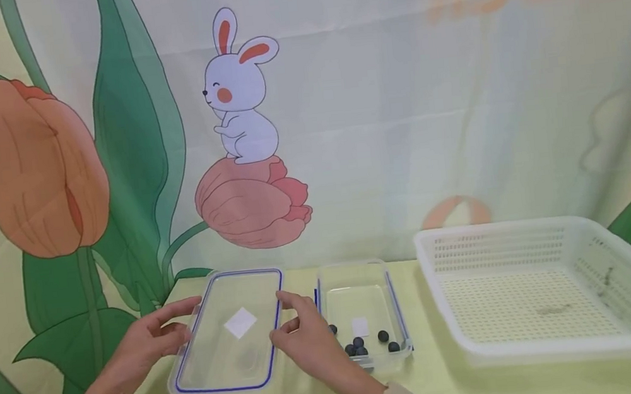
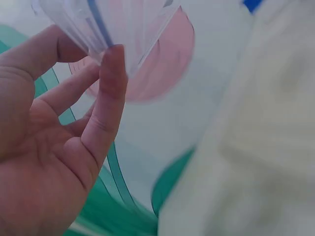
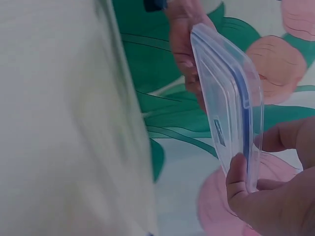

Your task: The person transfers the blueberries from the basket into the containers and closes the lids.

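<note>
A clear plastic lid (image 1: pixel 208 359) with a blue seal and a white square label is held up between both hands. My left hand (image 1: pixel 141 344) pinches its left edge between thumb and fingers, seen closer in the left wrist view, where the left hand (image 2: pixel 69 113) grips a corner. On the opposite edge my right hand (image 1: pixel 318 342) pinches the lid, and the right wrist view has this lid (image 3: pixel 224 103) edge-on, tilted. Just right of it stands a clear food container (image 1: pixel 351 276) with several blueberries (image 1: pixel 383 336) and a white square inside; my right hand overlaps its left side.
A white perforated plastic basket (image 1: pixel 541 349) sits at the right of the table. Pale yellow-green cloth (image 1: pixel 454 393) covers the table. Behind it hangs a curtain (image 1: pixel 354 123) printed with tulips and a rabbit.
</note>
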Available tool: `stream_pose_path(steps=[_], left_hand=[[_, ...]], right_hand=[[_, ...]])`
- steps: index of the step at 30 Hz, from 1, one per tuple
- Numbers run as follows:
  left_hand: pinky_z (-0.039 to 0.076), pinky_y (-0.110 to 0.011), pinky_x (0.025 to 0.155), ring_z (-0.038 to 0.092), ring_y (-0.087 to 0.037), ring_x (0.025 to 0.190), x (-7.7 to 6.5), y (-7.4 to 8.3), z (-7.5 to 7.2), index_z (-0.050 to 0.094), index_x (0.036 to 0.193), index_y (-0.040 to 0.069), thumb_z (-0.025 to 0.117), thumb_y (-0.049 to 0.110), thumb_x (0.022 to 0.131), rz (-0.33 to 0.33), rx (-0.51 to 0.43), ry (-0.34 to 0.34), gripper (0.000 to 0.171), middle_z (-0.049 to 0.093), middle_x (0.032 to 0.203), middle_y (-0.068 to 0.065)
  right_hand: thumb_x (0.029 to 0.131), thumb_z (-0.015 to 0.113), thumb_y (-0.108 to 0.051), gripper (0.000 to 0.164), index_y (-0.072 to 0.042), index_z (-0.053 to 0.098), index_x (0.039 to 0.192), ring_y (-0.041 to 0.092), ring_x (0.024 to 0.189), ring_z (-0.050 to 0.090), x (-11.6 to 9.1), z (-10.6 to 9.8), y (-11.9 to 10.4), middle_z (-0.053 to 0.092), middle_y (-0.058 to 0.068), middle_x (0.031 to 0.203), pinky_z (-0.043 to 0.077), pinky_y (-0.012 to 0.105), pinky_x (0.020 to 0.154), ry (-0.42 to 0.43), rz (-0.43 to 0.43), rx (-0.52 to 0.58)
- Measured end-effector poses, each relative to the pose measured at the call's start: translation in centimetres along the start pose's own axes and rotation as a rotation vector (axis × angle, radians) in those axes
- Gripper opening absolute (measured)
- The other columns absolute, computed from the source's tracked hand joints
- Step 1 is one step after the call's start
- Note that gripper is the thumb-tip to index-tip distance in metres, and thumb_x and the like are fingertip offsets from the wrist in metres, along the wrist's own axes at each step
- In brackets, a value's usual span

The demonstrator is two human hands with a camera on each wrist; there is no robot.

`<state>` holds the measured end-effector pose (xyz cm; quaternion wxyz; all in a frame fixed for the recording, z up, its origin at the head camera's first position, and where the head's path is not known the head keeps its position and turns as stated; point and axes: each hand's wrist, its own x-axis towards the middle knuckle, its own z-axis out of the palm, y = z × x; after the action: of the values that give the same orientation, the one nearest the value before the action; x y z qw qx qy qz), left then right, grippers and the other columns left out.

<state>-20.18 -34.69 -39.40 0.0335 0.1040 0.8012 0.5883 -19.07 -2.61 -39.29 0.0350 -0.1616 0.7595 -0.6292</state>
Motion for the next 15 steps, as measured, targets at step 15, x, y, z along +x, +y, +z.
stream_pose_path(steps=[15], left_hand=[[0.061, -0.038, 0.09, 0.071, -0.023, 0.109, 2.8, 7.0, 7.0, 0.06, 0.151, 0.01, 0.064, 0.018, 0.106, 0.091, -0.02, 0.083, 0.046, 0.058, 0.148, -0.017]], right_hand=[[0.105, 0.062, -0.016, 0.044, -0.011, 0.061, 0.149, 0.019, 0.092, 0.069, -0.7, -8.9, -2.9, 0.064, 0.009, 0.135, 0.054, 0.037, 0.087, 0.152, -0.093, -0.021]])
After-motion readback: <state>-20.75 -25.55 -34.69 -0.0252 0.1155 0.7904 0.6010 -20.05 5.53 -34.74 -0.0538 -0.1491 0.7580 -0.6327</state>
